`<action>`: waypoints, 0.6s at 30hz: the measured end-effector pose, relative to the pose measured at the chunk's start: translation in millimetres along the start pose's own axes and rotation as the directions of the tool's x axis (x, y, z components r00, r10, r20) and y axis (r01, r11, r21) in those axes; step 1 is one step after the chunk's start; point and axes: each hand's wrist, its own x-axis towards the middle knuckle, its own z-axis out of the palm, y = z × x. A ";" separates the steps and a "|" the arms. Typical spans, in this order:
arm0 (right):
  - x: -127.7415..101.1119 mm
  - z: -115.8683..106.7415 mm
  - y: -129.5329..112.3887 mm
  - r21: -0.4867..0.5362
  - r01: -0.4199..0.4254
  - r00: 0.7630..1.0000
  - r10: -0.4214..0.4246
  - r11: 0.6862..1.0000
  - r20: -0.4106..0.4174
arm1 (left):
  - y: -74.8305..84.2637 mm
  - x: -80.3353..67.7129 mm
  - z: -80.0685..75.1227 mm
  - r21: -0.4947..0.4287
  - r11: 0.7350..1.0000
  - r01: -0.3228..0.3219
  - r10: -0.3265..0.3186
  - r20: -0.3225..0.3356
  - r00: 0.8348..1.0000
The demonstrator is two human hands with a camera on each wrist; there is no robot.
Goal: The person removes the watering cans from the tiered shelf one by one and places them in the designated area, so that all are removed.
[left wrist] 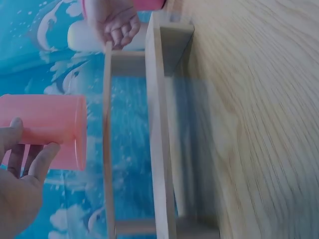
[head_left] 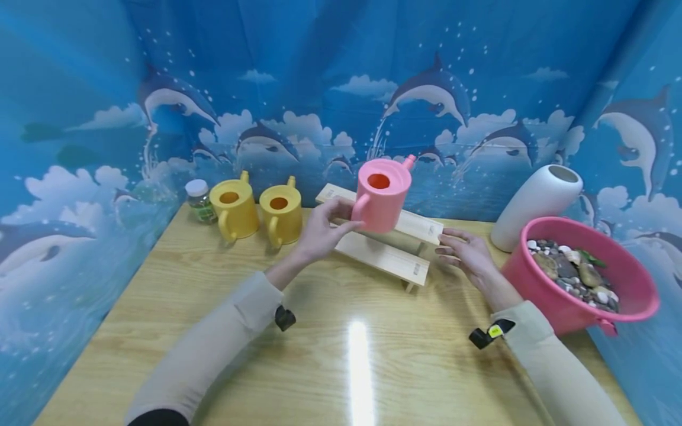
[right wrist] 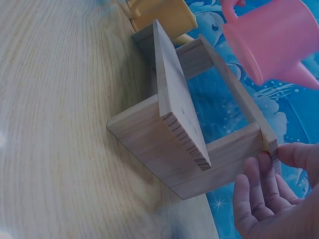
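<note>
A pink watering can (head_left: 386, 204) is held up over the two-step wooden stand (head_left: 380, 255). My left hand (head_left: 326, 229) grips it at its handle, and in the left wrist view the can's base (left wrist: 79, 132) is clear of the top plank (left wrist: 106, 144). At the stand's right end, my right hand (head_left: 469, 255) holds the end of the upper step. In the right wrist view the thumb lies on the outer side of the upper plank (right wrist: 234, 92), with fingertips against the side panel (right wrist: 234, 159). The stand rests on the table.
Two yellow watering cans (head_left: 242, 216) (head_left: 288, 220) and a white-lidded jar (head_left: 201, 202) stand at the left. On the right are a white vase (head_left: 533, 204) and a pink bucket (head_left: 519, 278) with pebbles. A dolphin-print cloth (head_left: 319, 71) hangs behind the table (head_left: 298, 355).
</note>
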 end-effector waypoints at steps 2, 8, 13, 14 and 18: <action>0.6 -0.1 0.2 -0.006 -0.002 1.000 0.002 1.000 -0.004 | 0.4 -7.2 -13.1 0.001 1.000 -0.016 0.016 -0.022 1.000; 0.9 -0.5 0.1 -0.006 -0.001 1.000 0.001 1.000 -0.002 | 6.0 -31.5 -55.2 0.033 0.999 -0.019 0.022 -0.099 0.995; 0.6 -1.7 0.3 0.011 0.002 1.000 -0.002 1.000 0.005 | 14.0 -50.6 -89.5 0.116 0.993 0.005 0.016 -0.182 0.983; 0.5 -1.9 0.4 0.013 0.002 1.000 -0.002 1.000 0.005 | 15.6 -54.9 -95.6 0.131 0.991 0.019 0.008 -0.202 0.979; -0.1 -2.0 0.5 0.016 0.002 1.000 -0.002 1.000 0.013 | 19.9 -74.8 -118.2 0.189 0.979 0.079 -0.025 -0.274 0.961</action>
